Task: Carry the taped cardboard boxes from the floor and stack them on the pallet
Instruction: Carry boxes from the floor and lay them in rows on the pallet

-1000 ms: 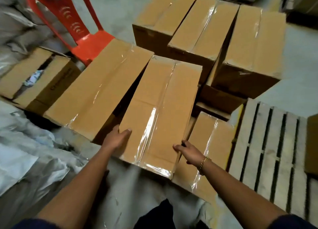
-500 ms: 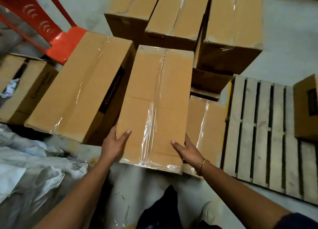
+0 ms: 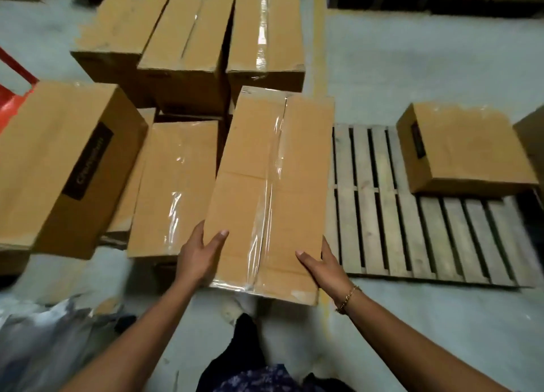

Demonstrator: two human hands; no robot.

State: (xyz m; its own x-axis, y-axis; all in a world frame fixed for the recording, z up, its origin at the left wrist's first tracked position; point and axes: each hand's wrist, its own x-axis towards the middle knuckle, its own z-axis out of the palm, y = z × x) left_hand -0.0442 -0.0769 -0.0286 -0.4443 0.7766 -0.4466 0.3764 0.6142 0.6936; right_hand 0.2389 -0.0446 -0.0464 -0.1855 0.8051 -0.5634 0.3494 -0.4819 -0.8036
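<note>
1. Swinging right now: our long taped box [image 3: 270, 191] has left its spot among the floor boxes, and its right edge overlaps the left slats of the wooden pallet [image 3: 412, 238].
2. We have a firm hold. The left hand [image 3: 197, 259] and the right hand [image 3: 323, 266] each clasp a near corner, with the thumb on the top face and the fingers down the side.
3. The carry looks well under way, so we judge that the set-down comes next. One box [image 3: 462, 150] already sits on the pallet's far right, with bare slats free between.
4. Just left of our load lies another taped floor box [image 3: 173, 185], and beyond it a printed box [image 3: 67, 162]. Three stacked boxes [image 3: 188, 53] stand behind, and a red chair [image 3: 11, 97] peeks in at the left edge.
5. Our box's far end sits close to that rear stack, so we may need to clear it while turning.
</note>
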